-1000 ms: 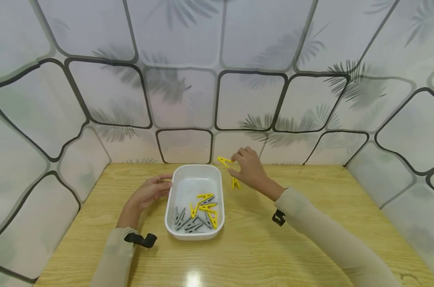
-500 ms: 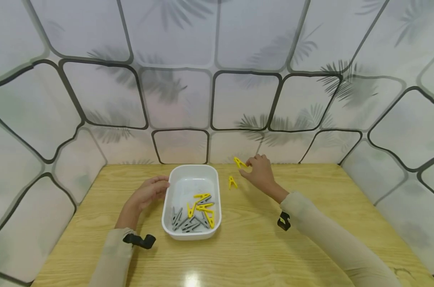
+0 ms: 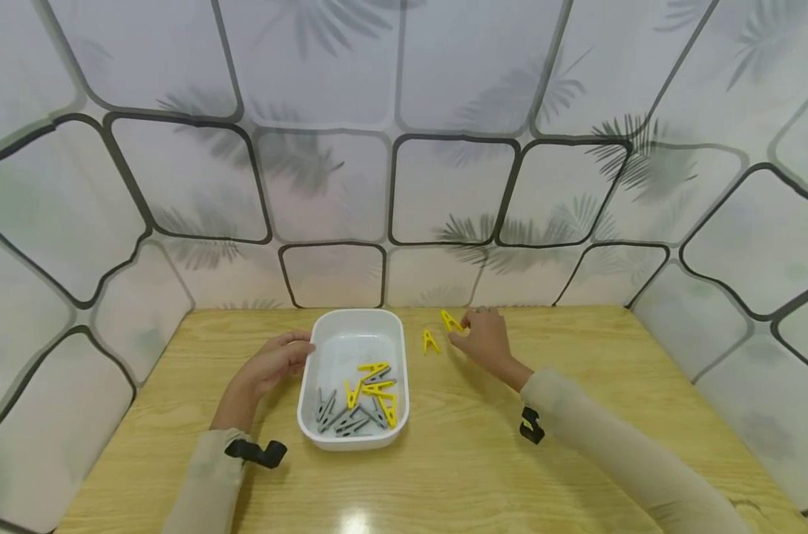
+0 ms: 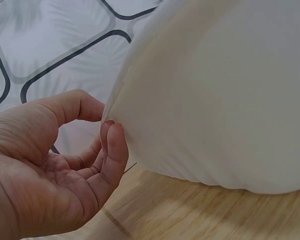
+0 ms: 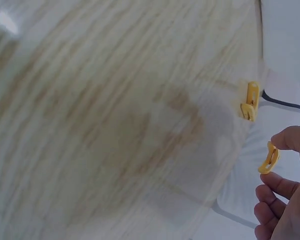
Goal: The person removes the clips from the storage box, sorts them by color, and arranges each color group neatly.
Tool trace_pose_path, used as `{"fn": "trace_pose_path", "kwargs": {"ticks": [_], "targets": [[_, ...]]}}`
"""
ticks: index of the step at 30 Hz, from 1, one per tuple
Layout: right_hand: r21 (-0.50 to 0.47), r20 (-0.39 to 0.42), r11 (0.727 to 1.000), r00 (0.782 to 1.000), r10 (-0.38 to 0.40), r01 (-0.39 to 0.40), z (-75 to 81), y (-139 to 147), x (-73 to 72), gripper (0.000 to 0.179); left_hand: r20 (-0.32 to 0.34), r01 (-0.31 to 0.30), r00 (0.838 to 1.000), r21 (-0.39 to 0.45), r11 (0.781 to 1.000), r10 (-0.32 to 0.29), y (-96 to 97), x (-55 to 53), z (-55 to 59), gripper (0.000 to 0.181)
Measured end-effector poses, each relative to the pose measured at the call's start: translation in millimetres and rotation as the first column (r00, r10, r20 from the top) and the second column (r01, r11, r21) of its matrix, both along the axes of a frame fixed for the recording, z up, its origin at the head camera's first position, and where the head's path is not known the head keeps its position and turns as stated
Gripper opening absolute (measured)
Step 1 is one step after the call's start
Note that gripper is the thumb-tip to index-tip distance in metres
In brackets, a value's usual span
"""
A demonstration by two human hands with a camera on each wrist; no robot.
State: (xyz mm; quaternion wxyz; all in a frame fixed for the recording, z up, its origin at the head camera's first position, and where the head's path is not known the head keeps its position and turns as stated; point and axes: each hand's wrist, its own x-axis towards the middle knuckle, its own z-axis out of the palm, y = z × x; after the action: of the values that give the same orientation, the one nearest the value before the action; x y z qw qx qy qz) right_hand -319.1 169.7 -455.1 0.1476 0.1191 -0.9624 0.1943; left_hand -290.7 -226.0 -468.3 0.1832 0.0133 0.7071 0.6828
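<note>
My right hand (image 3: 487, 343) pinches a yellow clothespin (image 3: 450, 321) between thumb and fingertips, low over the back of the table. Close to its left stands a second yellow clothespin (image 3: 429, 341), legs spread on the wood; both pins also appear in the right wrist view, the held one (image 5: 268, 159) in the fingers. A white plastic tub (image 3: 358, 347) sits left of them, holding several yellow clothespins (image 3: 380, 386) and several grey clothespins (image 3: 332, 404) in its near half. With thumb and fingers, my left hand (image 3: 270, 367) grips the tub's left rim, seen closely in the left wrist view.
The wooden table (image 3: 470, 460) ends at the back against a pale patterned wall covering (image 3: 337, 274), which also closes both sides. Black camera straps (image 3: 257, 451) sit on the wrists.
My right hand has moved right and down toward the table with its yellow clothespin, away from the other standing pin. My left hand stays at the tub; the view shifted slightly.
</note>
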Motion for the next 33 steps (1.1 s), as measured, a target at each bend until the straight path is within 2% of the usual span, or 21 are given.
{"fn": "trace_pose_path", "kwargs": {"ticks": [9, 16, 22, 33], "targets": [[0.023, 0.026, 0.999, 0.999, -0.022, 0.022, -11.4, -2.0, 3.7, 0.034, 0.002, -0.014, 1.0, -0.01, 1.0, 0.014, 1.6, 1.9, -2.8, 0.043], [0.016, 0.005, 0.999, 0.999, -0.031, 0.031, -15.2, -6.2, 5.1, 0.029, -0.005, -0.013, 1.0, -0.007, 1.0, 0.013, 1.6, 2.6, -1.3, 0.041], [0.065, 0.05, 0.996, 0.997, -0.066, 0.063, -16.1, -10.9, 4.1, 0.029, -0.01, -0.014, 1.0, -0.011, 1.0, 0.014, 1.2, 2.1, -0.6, 0.042], [0.102, 0.082, 0.99, 0.991, -0.106, 0.097, -20.4, -18.4, 3.7, 0.035, -0.019, -0.012, 1.0, -0.009, 1.0, 0.011, 1.2, 2.6, -0.4, 0.046]]}}
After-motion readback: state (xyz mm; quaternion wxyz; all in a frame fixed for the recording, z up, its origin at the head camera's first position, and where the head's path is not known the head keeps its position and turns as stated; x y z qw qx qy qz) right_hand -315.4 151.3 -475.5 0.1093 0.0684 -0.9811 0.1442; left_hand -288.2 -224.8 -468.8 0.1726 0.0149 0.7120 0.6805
